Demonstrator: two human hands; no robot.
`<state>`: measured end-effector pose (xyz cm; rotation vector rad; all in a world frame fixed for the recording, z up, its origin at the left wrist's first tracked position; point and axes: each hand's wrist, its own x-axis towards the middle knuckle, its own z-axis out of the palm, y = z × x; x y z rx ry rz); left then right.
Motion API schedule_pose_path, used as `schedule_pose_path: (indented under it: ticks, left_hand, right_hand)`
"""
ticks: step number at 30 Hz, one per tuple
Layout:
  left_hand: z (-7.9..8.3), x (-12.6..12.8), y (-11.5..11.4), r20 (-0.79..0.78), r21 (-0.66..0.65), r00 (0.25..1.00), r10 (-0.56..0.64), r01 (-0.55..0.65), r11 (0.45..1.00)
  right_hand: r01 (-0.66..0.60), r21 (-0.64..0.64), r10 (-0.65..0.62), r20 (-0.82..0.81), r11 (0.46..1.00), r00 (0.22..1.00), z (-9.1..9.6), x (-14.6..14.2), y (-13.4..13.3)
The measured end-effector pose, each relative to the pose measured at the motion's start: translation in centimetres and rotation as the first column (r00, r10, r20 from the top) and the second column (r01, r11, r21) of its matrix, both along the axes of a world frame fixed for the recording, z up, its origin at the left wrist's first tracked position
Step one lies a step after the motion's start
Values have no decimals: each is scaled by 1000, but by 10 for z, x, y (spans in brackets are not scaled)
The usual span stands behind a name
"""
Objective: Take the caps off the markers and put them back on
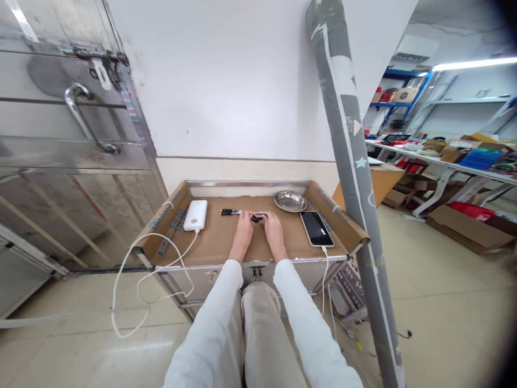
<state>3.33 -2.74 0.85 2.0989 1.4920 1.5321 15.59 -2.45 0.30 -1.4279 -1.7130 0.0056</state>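
Both of my hands are together over the middle of a cardboard-lined tabletop (pixel 218 245). My left hand (pixel 244 226) has its fingers closed and bent inward. Opposite it, my right hand (pixel 272 225) is closed too, its fingertips close to the left ones. Between them shows a small black object (pixel 257 217), mostly covered by the fingers and too small to name. Just behind the hands lie black-ended markers (pixel 230 212) side by side, pointing left to right, their right part partly hidden. A shallow round metal dish (pixel 290 201) stands behind and right of my right hand.
A white power bank (pixel 196 215) with a looping white cable (pixel 121 275) lies left. On the right is a phone (pixel 317 228) with a cable plugged in. Raised cardboard sides edge the tabletop. A tall grey-wrapped roll (pixel 351 140) leans at right; a metal door (pixel 76 134) stands left.
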Motion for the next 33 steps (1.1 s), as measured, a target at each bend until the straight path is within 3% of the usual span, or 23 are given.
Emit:
schedule_pose_path:
  ticks: [2,6,12,15,23,33]
  left_hand:
    - [-5,0,1,-106,-80,994,-15,6,997]
    - [-11,-1,0,-252,-158,966,49,-91,983]
    - [-10,-4,-3,-181,-188,973,141,-174,967]
    - [-8,-3,-5,-177,-202,974,139,-174,964]
    - [-4,2,-5,-314,-166,947,71,-129,978]
    - [-10,2,1,-374,-92,906,197,-248,964]
  right_hand:
    - [20,1,-20,16,1000,1000,0,1,0]
    - [22,6,-22,55,1000,998,1,1,0]
    - [-225,-28,224,-17,974,974,0,-1,1]
    - [-278,-52,278,-14,959,960,-3,-2,2]
    - [-193,-78,197,56,978,979,-9,0,7]
    - [-47,-65,59,203,997,977,-8,1,5]
